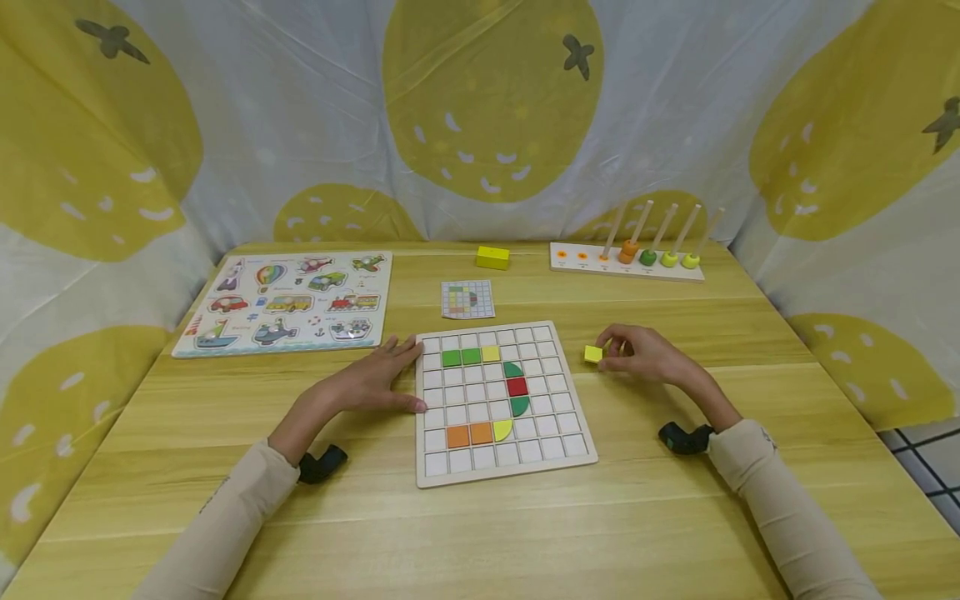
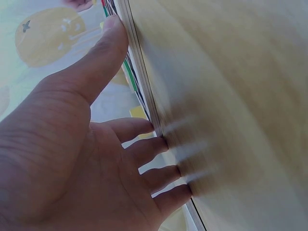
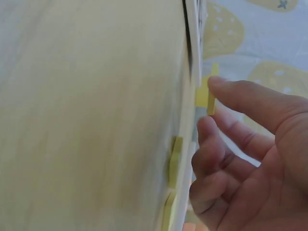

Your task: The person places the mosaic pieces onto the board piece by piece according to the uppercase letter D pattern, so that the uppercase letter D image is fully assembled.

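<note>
A white grid board (image 1: 507, 472) lies in the middle of the table. Two green squares (image 1: 461, 357) and a pale yellow square (image 1: 490, 353) sit in an upper row. Green quarter-round tiles (image 1: 520, 406) stand above and below a red square (image 1: 517, 386). Lower down are two orange squares (image 1: 469, 435) and a yellow quarter-round (image 1: 502, 430). My left hand (image 1: 380, 377) touches the board's left edge, fingers spread. To the board's right, my right hand (image 1: 643, 353) pinches a yellow square tile (image 1: 592, 354) between thumb and index finger.
A printed pattern card (image 1: 468, 300) lies behind the board, with a yellow block (image 1: 492, 257) beyond it. A picture puzzle (image 1: 288, 302) is at back left, a peg stand (image 1: 570, 262) at back right. The right wrist view shows two flat yellow pieces (image 3: 175, 162) on the table.
</note>
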A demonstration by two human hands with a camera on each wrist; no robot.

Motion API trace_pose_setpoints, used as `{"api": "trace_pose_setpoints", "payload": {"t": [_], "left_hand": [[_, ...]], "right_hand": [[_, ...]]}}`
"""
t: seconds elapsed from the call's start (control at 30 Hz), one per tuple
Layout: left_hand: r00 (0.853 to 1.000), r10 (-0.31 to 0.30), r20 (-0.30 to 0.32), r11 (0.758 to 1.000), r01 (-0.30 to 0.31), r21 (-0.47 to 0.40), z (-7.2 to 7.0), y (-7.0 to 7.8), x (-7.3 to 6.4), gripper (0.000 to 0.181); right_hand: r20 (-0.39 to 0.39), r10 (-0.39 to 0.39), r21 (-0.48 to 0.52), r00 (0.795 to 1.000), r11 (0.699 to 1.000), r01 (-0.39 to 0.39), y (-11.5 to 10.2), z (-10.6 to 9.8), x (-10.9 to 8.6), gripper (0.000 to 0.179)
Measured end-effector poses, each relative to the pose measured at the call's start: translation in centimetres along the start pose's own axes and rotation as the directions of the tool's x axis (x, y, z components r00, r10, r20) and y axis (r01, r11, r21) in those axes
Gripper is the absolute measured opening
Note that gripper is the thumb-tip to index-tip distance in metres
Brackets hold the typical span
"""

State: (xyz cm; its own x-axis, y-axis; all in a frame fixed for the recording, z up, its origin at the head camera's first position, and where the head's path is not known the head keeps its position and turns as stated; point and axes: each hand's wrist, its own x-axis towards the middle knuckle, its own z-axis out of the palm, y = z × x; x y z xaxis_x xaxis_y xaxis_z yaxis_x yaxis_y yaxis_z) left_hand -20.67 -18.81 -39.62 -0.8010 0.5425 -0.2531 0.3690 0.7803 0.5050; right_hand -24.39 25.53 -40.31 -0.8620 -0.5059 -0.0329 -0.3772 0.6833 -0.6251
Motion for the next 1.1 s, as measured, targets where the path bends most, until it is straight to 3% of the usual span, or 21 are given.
{"api": "trace_pose_setpoints", "payload": {"t": [0.3, 0.5, 0.73, 0.93, 1.1], "left_hand": [[1.000, -0.003, -0.005, 1.000, 0.003, 0.000, -0.2, 0.2, -0.1, 0.100], [1.000, -0.002, -0.005, 1.000, 0.002, -0.006, -0.2, 0.2, -0.1, 0.100], [1.000, 0.001, -0.007, 1.000, -0.001, -0.003, 0.0, 0.0, 0.0, 0.100], [1.000, 0.003, -0.008, 1.000, -0.003, 0.003, 0.0, -0.1, 0.0, 0.100], [1.000, 0.002, -0.008, 1.000, -0.002, 0.009, 0.0, 0.0, 0.0, 0.100]], "right_hand": [[0.062, -0.029, 0.187, 0.998, 0.982, 0.016, -1.9, 0.0, 0.5, 0.028], [0.083, -0.036, 0.250, 0.996, 0.968, 0.014, -3.4, 0.6, 1.2, 0.028], [0.077, -0.098, 0.242, 0.992, 0.967, 0.077, -5.6, 1.7, 2.2, 0.027], [0.112, -0.123, 0.225, 0.986, 0.970, 0.096, -7.4, 3.3, 3.3, 0.027], [0.135, -0.182, 0.187, 0.974, 0.970, 0.156, -9.0, 4.4, 4.0, 0.024]]}}
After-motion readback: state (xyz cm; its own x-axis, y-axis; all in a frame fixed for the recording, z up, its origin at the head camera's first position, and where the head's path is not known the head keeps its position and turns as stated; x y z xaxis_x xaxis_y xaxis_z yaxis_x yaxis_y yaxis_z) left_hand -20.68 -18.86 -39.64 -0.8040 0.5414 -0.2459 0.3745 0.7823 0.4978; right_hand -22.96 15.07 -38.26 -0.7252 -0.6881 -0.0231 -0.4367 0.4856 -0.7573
